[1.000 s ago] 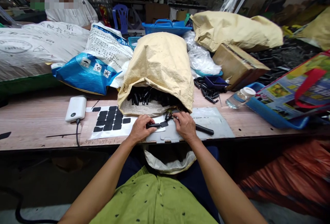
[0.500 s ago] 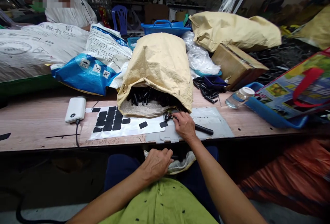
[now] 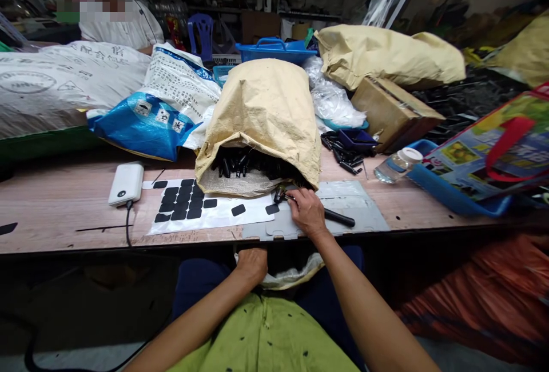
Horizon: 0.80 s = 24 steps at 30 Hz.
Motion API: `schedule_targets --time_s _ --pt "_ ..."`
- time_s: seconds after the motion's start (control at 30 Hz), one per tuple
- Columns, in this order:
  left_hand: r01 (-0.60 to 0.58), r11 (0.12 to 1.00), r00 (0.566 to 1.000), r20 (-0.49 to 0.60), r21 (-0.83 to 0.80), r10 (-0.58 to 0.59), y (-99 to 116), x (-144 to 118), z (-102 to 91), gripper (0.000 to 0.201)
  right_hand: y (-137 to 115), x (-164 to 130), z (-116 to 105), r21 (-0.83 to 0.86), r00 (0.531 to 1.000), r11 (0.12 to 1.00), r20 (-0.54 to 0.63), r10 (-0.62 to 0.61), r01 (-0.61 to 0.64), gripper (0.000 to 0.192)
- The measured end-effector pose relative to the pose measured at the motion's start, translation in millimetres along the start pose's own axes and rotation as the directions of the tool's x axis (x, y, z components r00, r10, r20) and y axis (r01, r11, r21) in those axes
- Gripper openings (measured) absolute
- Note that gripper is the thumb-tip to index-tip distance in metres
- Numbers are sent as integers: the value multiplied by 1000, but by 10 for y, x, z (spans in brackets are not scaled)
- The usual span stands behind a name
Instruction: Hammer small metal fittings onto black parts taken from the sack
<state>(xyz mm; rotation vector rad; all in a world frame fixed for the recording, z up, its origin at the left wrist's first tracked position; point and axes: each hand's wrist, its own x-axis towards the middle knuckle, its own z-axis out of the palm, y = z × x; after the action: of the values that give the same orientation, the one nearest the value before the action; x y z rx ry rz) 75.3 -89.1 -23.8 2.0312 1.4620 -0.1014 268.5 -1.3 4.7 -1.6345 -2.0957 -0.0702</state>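
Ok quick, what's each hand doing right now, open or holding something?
Left hand: at the lower sack, fingers hidden; can't tell.
Right hand: closed on the black-handled tool.

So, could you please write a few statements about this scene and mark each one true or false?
1. The beige sack shows black pieces inside its open mouth. True.
2. The left hand rests on the white sheet. False: that hand is below the edge of the table, at the pale-rimmed bag, fingers hidden.
3. The right hand is at the black-handled tool. True.
4. The clear bottle is left of the beige sack. False: it is to the right.
5. A black cable meets the white device. True.
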Motion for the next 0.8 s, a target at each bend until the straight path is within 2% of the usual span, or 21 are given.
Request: schedule_targets --time_s 0.1,0.2,0.23,0.27,0.3,0.33,0.37,0.43,0.47,0.53,0.67,0.73,0.8 --pt "-33 999 999 37 25 32 81 -178 -239 25 -9 1 -8 3 1000 1000 -3 0 0 20" --pt "-135 959 989 23 -249 145 74 -182 -684 27 -14 1 -8 1 1000 1000 2 5 -5 20" --pt "-127 932 991 -15 -339 129 34 -123 -862 33 -14 1 -6 -1 1000 1000 4 8 -8 20" --pt "-99 920 992 -104 -379 64 -25 -35 -1043 35 -14 1 -5 -3 1000 1000 5 10 -10 20" --pt "-45 923 969 -241 -381 -53 -102 76 -1217 33 -13 2 -3 -5 1000 1000 8 13 -13 20" --pt "27 933 911 -375 -360 -171 -191 201 -1377 32 -12 2 -3 -7 1000 1000 11 16 -15 20" --pt "114 941 821 -503 -319 -270 -287 334 -1516 31 -11 2 -3 -9 1000 1000 15 17 -17 20" --pt "264 927 659 -651 -267 -376 -471 593 -1715 31 -8 3 -4 -7 1000 1000 21 19 -19 20" --pt "325 909 612 -674 -263 -414 -549 706 -1775 32 -6 3 -5 -4 1000 1000 21 20 -20 20" --pt "416 867 574 -661 -273 -483 -663 883 -1834 35 0 3 -4 4 1000 1000 18 18 -18 20" --pt "478 825 577 -601 -301 -553 -745 1007 -1834 33 12 5 0 6 1000 1000 17 8 -8 19" --pt "455 841 576 -623 -293 -529 -739 955 -1806 30 14 5 2 3 1000 1000 18 11 -11 19" --pt "385 884 567 -688 -264 -452 -713 837 -1742 29 15 5 6 5 1000 1000 16 11 -11 19"
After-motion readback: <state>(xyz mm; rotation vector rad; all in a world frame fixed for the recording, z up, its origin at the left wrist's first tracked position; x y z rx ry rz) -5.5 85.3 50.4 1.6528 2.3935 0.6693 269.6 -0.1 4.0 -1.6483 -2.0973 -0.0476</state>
